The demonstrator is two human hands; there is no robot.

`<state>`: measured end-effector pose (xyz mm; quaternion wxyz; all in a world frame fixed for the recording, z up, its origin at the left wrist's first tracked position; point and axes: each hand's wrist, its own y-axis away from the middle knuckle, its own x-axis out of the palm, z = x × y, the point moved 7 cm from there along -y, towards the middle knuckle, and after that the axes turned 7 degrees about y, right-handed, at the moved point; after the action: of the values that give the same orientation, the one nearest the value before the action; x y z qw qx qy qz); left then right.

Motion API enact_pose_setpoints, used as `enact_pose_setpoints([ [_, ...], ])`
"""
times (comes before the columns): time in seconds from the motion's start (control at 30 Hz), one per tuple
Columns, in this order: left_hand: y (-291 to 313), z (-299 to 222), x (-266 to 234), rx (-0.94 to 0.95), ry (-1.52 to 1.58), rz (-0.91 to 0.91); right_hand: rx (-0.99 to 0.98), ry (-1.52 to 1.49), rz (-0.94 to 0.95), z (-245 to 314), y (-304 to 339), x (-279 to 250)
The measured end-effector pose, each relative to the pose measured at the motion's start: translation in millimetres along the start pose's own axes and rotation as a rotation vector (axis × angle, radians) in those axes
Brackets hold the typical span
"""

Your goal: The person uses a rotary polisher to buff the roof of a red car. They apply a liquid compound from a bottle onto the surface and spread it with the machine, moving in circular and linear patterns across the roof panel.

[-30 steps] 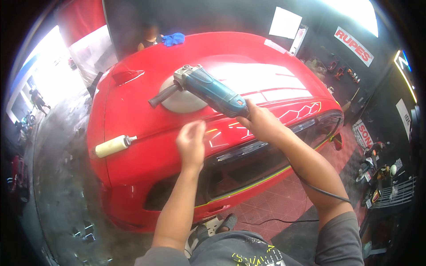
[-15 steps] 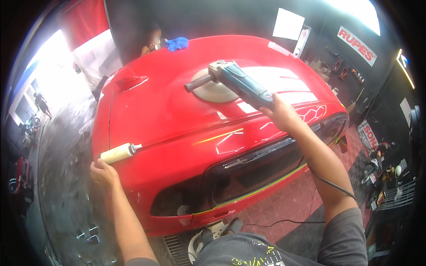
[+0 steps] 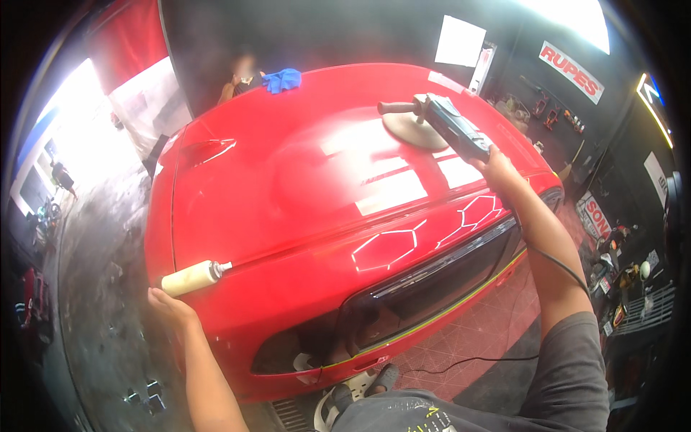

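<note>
My right hand (image 3: 497,169) is closed around the rear of a dark rotary polisher (image 3: 457,128) with a side handle. Its round, pale polishing pad (image 3: 416,134) rests on the glossy red roof of a car (image 3: 288,180). Toward the left rear edge of that roof, a pale yellow bottle (image 3: 191,279) lies on its side, its nozzle pointing right. My left hand (image 3: 175,311) is by the bottle's base, its fingers fairly straight and partly hidden; whether they touch the bottle is unclear.
A blue cloth (image 3: 281,81) lies on the roof's far edge, beside another person (image 3: 242,79). The polisher's cord (image 3: 558,268) runs along my right arm. Below me is a pale step stool (image 3: 327,408); a shark-fin antenna (image 3: 209,150) rises from the roof's left side.
My right hand has carried the polisher to the right along the roof. The view has shifted slightly; my left hand stays beside the bottle.
</note>
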<state>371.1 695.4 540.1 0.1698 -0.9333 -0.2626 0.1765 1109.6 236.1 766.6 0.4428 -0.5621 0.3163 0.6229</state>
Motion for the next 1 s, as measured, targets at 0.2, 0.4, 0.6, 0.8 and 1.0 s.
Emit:
enact_pose_setpoints([
  [0.2,-1.3,-13.4,0.9,0.04,-0.164,0.071,0.008,-0.127,0.051,24.0,-19.1,-1.5],
  [0.4,2.6,-30.8,2.7,0.076,-0.228,0.083,-0.089,-0.168,0.115,92.6,-21.5,8.7],
  [0.6,7.7,-45.4,-0.1,0.072,-0.234,0.079,-0.211,-0.114,0.121,158.2,-5.6,2.4],
  [0.8,9.6,-42.7,-1.3,0.016,-0.275,0.092,-0.267,-0.072,0.185,179.3,10.0,-4.0],
  [1.0,6.8,-36.4,0.7,0.023,-0.248,0.083,-0.339,-0.072,0.191,208.0,21.6,0.6],
])
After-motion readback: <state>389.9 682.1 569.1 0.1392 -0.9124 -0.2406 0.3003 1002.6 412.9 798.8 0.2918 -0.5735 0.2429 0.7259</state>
